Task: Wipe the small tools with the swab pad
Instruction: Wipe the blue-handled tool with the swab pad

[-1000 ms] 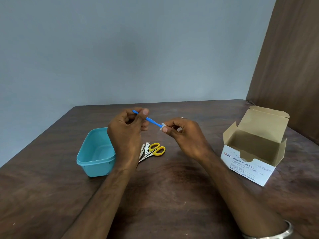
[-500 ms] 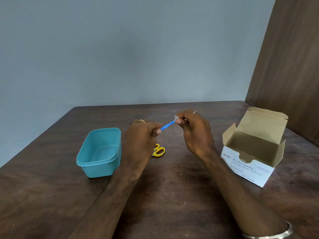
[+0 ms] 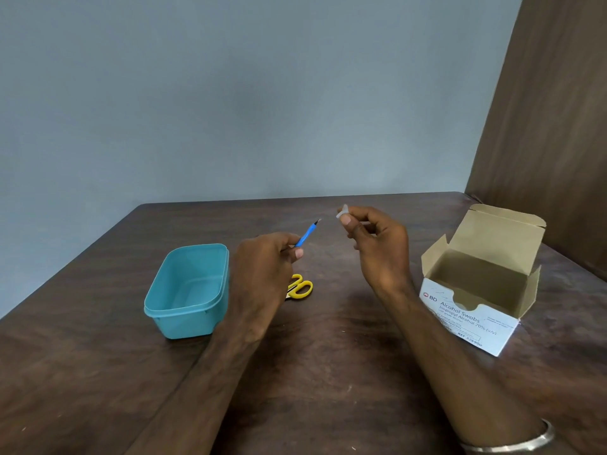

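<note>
Pinching swab pad [image 3: 343, 211] right, blue tool [image 3: 307, 234] left; hands apart, scissors [image 3: 299, 287] half-hidden.

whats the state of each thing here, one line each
blue tool: held in left hand, tip free
swab pad: pinched in right hand, off the tool
tub: open
swab box: open
scissors: lying on table
</note>
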